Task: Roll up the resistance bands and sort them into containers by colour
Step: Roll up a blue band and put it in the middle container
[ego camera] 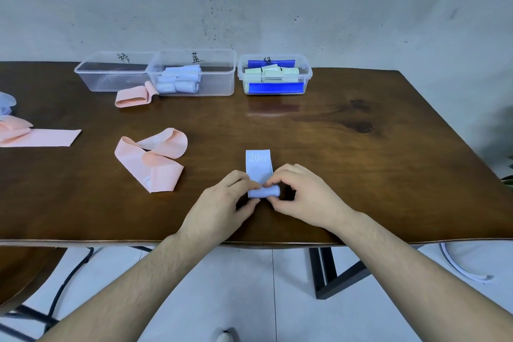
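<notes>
Pale blue band point(258, 166): flat on surface point(347, 147), near front edge, half rolled. Left hand point(222, 208) and right hand point(302, 197) pinching roll ends, presumably to keep the coil tight. Destined for middle box point(216, 83), straight behind band.
</notes>
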`<state>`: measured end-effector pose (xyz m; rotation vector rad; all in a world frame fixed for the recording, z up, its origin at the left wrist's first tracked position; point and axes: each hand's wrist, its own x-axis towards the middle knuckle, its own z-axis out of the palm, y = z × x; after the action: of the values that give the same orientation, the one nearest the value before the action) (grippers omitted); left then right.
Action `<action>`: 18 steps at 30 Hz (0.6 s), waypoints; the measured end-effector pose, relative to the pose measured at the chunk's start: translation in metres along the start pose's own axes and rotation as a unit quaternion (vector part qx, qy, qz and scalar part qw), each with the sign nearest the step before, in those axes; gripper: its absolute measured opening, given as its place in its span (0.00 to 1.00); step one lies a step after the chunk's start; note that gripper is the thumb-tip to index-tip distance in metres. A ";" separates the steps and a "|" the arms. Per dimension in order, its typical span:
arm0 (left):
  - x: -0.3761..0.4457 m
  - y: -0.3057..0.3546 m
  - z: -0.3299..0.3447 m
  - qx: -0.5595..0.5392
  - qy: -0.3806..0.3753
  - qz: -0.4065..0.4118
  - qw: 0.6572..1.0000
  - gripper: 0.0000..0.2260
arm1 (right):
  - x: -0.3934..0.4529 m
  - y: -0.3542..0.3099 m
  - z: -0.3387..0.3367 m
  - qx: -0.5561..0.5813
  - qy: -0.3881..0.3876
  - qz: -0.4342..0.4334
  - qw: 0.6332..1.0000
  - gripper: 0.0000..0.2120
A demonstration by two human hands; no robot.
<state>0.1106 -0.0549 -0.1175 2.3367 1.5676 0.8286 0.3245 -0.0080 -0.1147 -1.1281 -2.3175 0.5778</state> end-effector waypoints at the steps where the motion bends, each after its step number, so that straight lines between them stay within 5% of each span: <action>1: 0.001 -0.001 0.000 0.004 -0.004 0.003 1.000 0.10 | 0.001 0.001 0.000 0.001 0.003 0.001 1.000 0.10; 18: 0.007 -0.005 0.002 0.018 0.011 0.000 1.000 0.11 | 0.005 0.007 0.002 0.002 0.026 0.027 0.999 0.11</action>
<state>0.1101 -0.0468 -0.1194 2.3607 1.6040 0.8343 0.3253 -0.0003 -0.1190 -1.1927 -2.2472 0.5655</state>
